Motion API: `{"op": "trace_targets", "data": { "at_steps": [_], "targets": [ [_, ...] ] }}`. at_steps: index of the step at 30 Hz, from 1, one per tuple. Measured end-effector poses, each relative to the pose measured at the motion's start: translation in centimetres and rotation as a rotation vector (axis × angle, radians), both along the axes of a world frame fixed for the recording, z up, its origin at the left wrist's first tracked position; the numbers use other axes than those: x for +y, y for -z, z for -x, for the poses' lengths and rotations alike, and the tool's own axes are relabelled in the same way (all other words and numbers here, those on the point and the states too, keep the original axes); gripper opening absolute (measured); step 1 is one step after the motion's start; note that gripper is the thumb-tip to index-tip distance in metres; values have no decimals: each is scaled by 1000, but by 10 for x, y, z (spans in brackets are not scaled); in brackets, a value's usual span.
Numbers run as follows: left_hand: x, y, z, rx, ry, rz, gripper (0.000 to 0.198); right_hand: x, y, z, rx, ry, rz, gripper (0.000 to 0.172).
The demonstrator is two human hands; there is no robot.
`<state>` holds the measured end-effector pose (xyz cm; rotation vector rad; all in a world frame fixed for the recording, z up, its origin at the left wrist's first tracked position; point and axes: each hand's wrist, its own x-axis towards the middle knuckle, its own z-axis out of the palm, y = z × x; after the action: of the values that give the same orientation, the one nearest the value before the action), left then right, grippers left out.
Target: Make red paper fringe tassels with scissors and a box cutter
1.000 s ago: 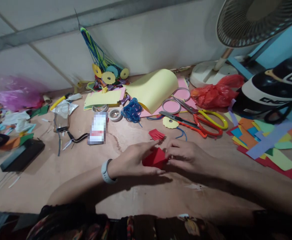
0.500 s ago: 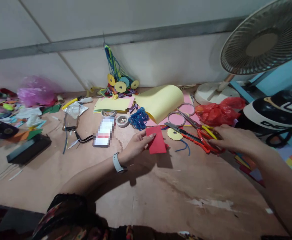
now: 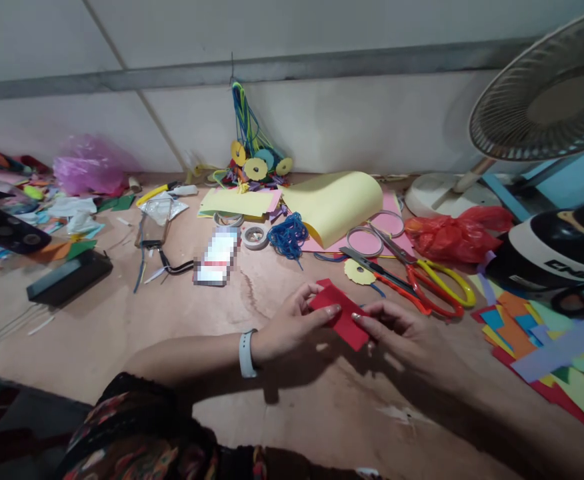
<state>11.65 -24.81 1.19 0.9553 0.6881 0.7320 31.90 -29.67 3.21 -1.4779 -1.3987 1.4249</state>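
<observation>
Sleeve [image 3: 137,433]: dark and patterned, at the near left edge of the bench [image 3: 292,420].
Wrist band [image 3: 247,353]: pale, worn on the left arm.
Right grip [image 3: 402,337]: narrow, pinching the red paper [image 3: 348,327] by its right side, thumb uppermost; the fingers beneath are partly hidden.
Left grip [image 3: 297,323]: narrow, closed on the same paper from the left, thumb flat across its upper face.
Red paper: between the two grips, apparently raised off the bench; its long axis slants from far left to near right. It lies right of the left grip and left of the right one; both touch it, so neither is nearer.
Paper pieces [image 3: 527,337]: many-coloured, overlapping, well to the right.
Yellow disc [image 3: 359,272]: just beyond the paper, slightly right.
Cutter [image 3: 397,285]: orange-bodied, right of the disc.
Scissors [image 3: 413,272]: red and yellow handles, beside the cutter on its far side.
Blue cord [image 3: 288,237]: tangled, farther off and left.
Yellow sheet [image 3: 342,203]: curled, toward the wall [image 3: 352,127].
</observation>
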Motion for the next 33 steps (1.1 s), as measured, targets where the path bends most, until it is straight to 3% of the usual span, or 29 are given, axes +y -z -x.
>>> {"op": "trace_targets", "data": {
  "at_steps": [4,7,10,14,23,33],
  "targets": [
    [-3,5,20,228,149,-264,35,5,8,-8,-89,-253,153,45],
    [2,10,34,523,325,-708,25,10,19,-10,-285,-402,-16,41],
    [8,14,38,631,350,-968,30,9,31,-8,-460,-393,-254,34],
    [17,17,34,660,341,-1150,30,6,40,-8,-553,-331,-536,19],
    [28,16,36,834,433,-1611,28,8,45,-10,-760,-332,-966,18],
    [17,9,39,872,417,-1824,24,7,45,-19,-838,-442,-1278,22]
  ]
}}
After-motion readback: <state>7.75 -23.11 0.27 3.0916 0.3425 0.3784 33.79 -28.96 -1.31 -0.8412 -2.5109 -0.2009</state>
